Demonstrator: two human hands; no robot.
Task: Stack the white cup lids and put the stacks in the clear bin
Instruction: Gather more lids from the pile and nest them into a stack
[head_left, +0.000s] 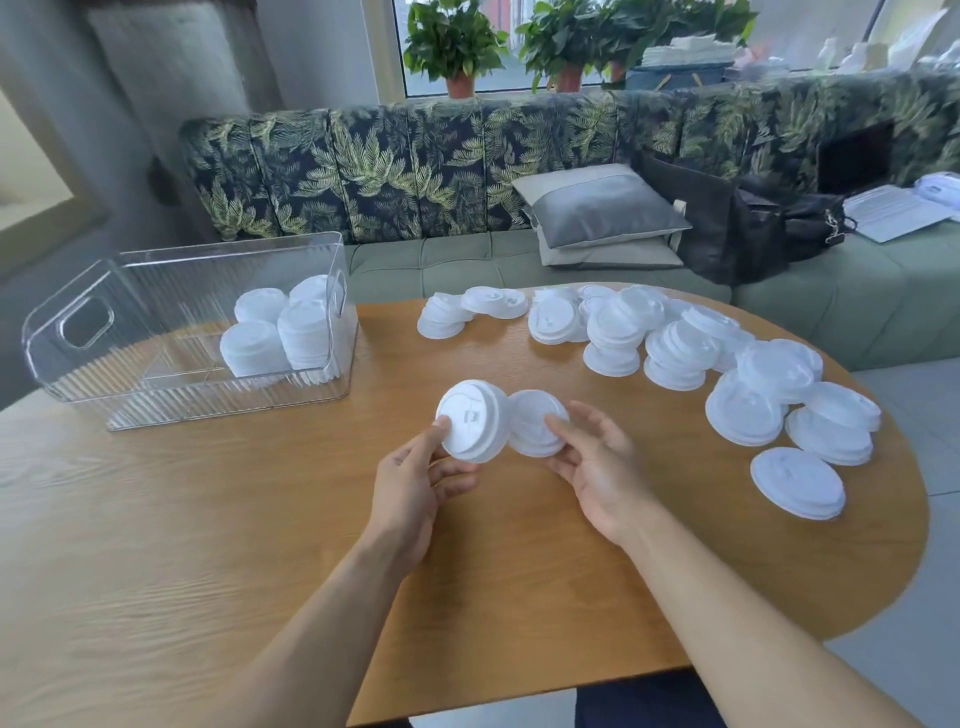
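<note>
Bin left on table, loose lids right.

A single wide-angle head-worn camera looks forward and down from close above the wooden table, both forearms reaching in from the bottom edge, with the leaf-print sofa and window beyond.

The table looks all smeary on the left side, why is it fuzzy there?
Head view: the table blurs toward the left edge, while the left hand, right hand and lids they hold stay sharp; the wide lens also bends the clear bin.
</note>
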